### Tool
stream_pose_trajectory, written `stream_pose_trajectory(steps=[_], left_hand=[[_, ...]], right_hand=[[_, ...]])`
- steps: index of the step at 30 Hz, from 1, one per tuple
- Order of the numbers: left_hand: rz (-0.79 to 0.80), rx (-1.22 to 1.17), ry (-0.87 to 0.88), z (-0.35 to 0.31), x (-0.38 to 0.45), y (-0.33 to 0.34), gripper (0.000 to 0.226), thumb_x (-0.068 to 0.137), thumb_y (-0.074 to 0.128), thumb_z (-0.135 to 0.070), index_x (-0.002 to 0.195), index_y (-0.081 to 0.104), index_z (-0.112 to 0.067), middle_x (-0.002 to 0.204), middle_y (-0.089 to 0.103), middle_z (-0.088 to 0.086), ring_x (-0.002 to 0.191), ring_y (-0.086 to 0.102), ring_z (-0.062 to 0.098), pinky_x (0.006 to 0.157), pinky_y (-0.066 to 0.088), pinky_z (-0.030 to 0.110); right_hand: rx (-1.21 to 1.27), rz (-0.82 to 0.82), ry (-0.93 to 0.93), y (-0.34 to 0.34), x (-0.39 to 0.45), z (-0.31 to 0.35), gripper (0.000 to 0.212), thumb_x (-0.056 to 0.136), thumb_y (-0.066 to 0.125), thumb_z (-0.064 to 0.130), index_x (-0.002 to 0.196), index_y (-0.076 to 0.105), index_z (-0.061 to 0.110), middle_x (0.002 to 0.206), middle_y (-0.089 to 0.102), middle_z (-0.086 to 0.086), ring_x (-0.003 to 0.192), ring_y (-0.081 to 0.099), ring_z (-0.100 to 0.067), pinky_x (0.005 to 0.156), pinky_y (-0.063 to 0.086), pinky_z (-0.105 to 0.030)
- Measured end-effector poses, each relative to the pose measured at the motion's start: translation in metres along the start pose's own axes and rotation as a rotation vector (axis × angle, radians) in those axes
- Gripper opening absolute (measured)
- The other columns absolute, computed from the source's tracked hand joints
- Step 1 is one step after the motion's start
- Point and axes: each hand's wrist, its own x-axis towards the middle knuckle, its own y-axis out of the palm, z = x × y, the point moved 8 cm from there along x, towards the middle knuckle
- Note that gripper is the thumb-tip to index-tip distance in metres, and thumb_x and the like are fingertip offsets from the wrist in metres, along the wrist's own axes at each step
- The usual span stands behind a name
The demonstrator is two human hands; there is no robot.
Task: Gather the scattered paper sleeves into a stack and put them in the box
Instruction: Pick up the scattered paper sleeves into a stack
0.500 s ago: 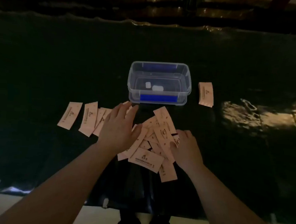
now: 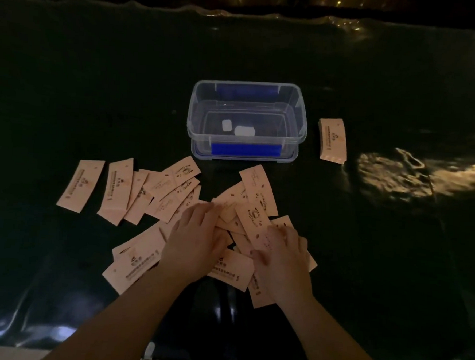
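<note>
With the left hand point(image 2: 196, 241) and right hand point(image 2: 284, 258) lying flat and unclenched on the scattered paper sleeves point(image 2: 157, 191) before the clear plastic box point(image 2: 245, 152), I would sweep them inward gently, without creasing.

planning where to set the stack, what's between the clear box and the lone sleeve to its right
Nothing: in the head view, only bare dark table cover shows between the clear box and the lone sleeve. They sit apart, not touching.
</note>
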Motion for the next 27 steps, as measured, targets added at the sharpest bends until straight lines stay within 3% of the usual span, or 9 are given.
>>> stream_pose_trajectory(steps=[6, 9, 12, 14, 17, 19, 22, 25, 27], left_hand=[[-0.024, -0.037, 0.021, -0.005, 0.001, 0.003, 0.061, 0.101, 0.05, -0.045, 0.155, 0.039, -0.018, 0.162, 0.04, 0.005, 0.149, 0.032, 0.025, 0.122, 0.029, 0.044], [-0.037, -0.073, 0.023, -0.008, 0.0, -0.001, 0.061, 0.1, 0.049, -0.046, 0.155, 0.04, -0.02, 0.162, 0.04, 0.002, 0.149, 0.031, 0.022, 0.122, 0.027, 0.042], [-0.039, -0.098, 0.032, -0.009, 0.001, -0.001, 0.057, 0.102, 0.052, -0.041, 0.154, 0.04, -0.022, 0.161, 0.041, 0.0, 0.148, 0.031, 0.019, 0.12, 0.025, 0.035], [-0.049, -0.128, 0.04, -0.009, 0.003, -0.003, 0.055, 0.102, 0.052, -0.039, 0.153, 0.042, -0.022, 0.16, 0.042, -0.001, 0.146, 0.033, 0.017, 0.116, 0.024, 0.03], [-0.061, -0.212, 0.028, -0.008, 0.006, -0.006, 0.049, 0.102, 0.053, -0.038, 0.149, 0.045, -0.027, 0.156, 0.044, -0.006, 0.142, 0.036, 0.012, 0.111, 0.025, 0.026], [-0.044, -0.3, 0.002, -0.007, 0.007, -0.005, 0.044, 0.102, 0.052, -0.037, 0.145, 0.05, -0.03, 0.15, 0.049, -0.008, 0.133, 0.045, 0.006, 0.107, 0.033, 0.024], [0.004, -0.515, -0.118, -0.005, 0.007, 0.002, 0.043, 0.101, 0.053, -0.044, 0.143, 0.047, -0.038, 0.13, 0.055, -0.024, 0.098, 0.055, -0.011, 0.076, 0.042, 0.013], [0.049, -0.87, -0.26, -0.006, 0.006, 0.008, 0.047, 0.083, 0.061, -0.064, 0.127, 0.051, -0.05, 0.111, 0.071, -0.024, 0.09, 0.072, -0.004, 0.072, 0.05, 0.021], [0.017, -1.004, -0.357, -0.002, 0.007, 0.01, 0.025, 0.088, 0.064, -0.056, 0.112, 0.057, -0.053, 0.105, 0.077, -0.015, 0.086, 0.077, 0.002, 0.072, 0.062, 0.033]], right_hand=[[0.059, -0.005, -0.058, -0.018, -0.005, 0.005, 0.025, 0.089, 0.048, 0.047, 0.109, 0.059, 0.037, 0.113, 0.055, 0.016, 0.108, 0.052, -0.009, 0.084, 0.039, -0.021], [0.327, -0.061, 0.153, -0.031, -0.001, -0.009, 0.023, 0.097, 0.052, 0.03, 0.116, 0.059, 0.042, 0.101, 0.061, 0.021, 0.09, 0.06, 0.004, 0.072, 0.046, -0.015], [0.74, 0.009, 0.387, -0.031, 0.003, -0.021, 0.042, 0.1, 0.058, 0.018, 0.103, 0.054, 0.06, 0.106, 0.062, 0.02, 0.089, 0.065, 0.0, 0.072, 0.058, -0.025], [0.947, 0.058, 0.456, -0.033, 0.005, -0.02, 0.049, 0.098, 0.061, 0.016, 0.095, 0.054, 0.065, 0.109, 0.062, 0.02, 0.085, 0.073, -0.006, 0.066, 0.063, -0.03], [1.07, 0.086, 0.451, -0.036, 0.009, -0.016, 0.045, 0.095, 0.066, 0.016, 0.094, 0.059, 0.061, 0.106, 0.067, 0.015, 0.076, 0.073, 0.004, 0.053, 0.061, -0.023], [1.137, 0.103, 0.451, -0.033, 0.01, -0.013, 0.037, 0.093, 0.068, 0.017, 0.094, 0.067, 0.054, 0.104, 0.072, 0.012, 0.077, 0.074, 0.002, 0.057, 0.062, -0.026], [1.211, 0.126, 0.494, -0.026, 0.012, -0.01, 0.032, 0.091, 0.07, 0.016, 0.092, 0.071, 0.048, 0.101, 0.075, 0.01, 0.076, 0.076, -0.003, 0.061, 0.064, -0.032], [1.271, 0.246, 0.543, -0.012, 0.004, 0.007, 0.029, 0.088, 0.073, 0.014, 0.085, 0.074, 0.043, 0.103, 0.073, 0.008, 0.075, 0.077, -0.006, 0.062, 0.065, -0.033], [1.185, 0.355, 0.498, -0.003, -0.005, 0.02, 0.026, 0.092, 0.071, 0.023, 0.083, 0.075, 0.047, 0.106, 0.072, 0.009, 0.077, 0.077, -0.007, 0.063, 0.064, -0.031]])
